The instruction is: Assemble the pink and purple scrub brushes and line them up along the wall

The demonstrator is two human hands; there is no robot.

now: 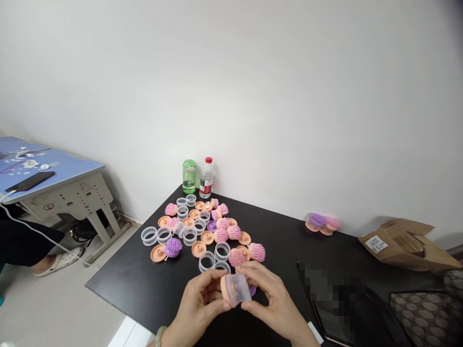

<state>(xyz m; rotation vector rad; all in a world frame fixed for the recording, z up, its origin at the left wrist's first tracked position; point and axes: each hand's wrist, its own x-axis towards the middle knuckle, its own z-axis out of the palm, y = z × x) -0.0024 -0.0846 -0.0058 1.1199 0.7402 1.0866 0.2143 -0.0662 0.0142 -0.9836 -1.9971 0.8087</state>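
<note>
Above the black table's near edge, my left hand [197, 301] pinches a peach-coloured round cap [224, 289]. The cap is pressed against one end of a clear plastic ring [239, 289], with a narrowed waist. Thumb and fingers of my right hand [273, 296] close on the ring's other end. Just beyond my hands lie pink bristle brush heads [237, 258], more clear rings [222, 251] and peach caps [198, 249]. A purple piece [252, 290] shows partly behind my right fingers. To the left sits a purple brush head [173, 247].
Against the wall stand a green bottle [189, 177] and a red-capped bottle [206, 178]. Two brushes [318, 220], one purple and one pink, lie at the back right near a brown paper bag [405, 243]. A dark tablet [331, 313] is at right. Another person's leg shows beside a blue desk [72, 166].
</note>
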